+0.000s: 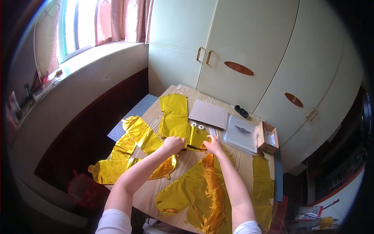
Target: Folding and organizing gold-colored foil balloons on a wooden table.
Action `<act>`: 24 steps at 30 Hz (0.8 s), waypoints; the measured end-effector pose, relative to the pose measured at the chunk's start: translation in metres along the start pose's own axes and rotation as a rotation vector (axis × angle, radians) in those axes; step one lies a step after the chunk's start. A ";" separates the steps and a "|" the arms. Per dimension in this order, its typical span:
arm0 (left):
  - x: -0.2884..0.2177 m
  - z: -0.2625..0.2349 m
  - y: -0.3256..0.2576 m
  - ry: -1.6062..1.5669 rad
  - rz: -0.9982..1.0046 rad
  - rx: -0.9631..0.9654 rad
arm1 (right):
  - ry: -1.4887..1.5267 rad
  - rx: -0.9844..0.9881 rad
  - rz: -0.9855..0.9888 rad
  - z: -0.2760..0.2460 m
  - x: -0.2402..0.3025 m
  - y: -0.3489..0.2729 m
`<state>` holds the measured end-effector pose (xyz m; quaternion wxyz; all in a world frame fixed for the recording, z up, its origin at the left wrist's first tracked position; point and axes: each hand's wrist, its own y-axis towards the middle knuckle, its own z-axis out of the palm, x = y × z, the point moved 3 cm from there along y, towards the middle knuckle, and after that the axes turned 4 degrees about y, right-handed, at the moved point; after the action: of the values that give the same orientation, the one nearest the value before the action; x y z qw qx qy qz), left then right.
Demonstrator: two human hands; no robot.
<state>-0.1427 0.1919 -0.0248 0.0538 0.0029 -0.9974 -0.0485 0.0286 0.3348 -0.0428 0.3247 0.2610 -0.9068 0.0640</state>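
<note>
The left hand (173,144) has its fingers curled closed on the left edge of a flat gold foil balloon (198,137) lying mid-worktop (237,163). The right hand (214,145) pinches its right edge, fingers closed too.

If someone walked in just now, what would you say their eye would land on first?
Most likely the shiny gold foil balloons, flat and spread over the wooden table. At its middle, the left hand and right hand grip a small gold piece between them. Behind it lie a grey card and an open cardboard box.
</note>
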 end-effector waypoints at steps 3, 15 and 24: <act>0.001 -0.004 0.001 0.090 0.093 0.006 | -0.006 0.025 0.014 0.000 -0.003 0.000; 0.072 0.012 0.001 0.320 0.186 -0.097 | 0.005 0.027 -0.063 0.019 0.021 -0.005; 0.125 0.035 -0.005 0.316 0.131 -0.167 | -0.004 0.110 -0.174 0.037 0.046 -0.009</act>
<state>-0.2711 0.1886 -0.0460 0.2131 -0.0590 -0.9670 -0.1263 -0.0174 0.2973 -0.0437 0.3124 0.3563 -0.8765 0.0846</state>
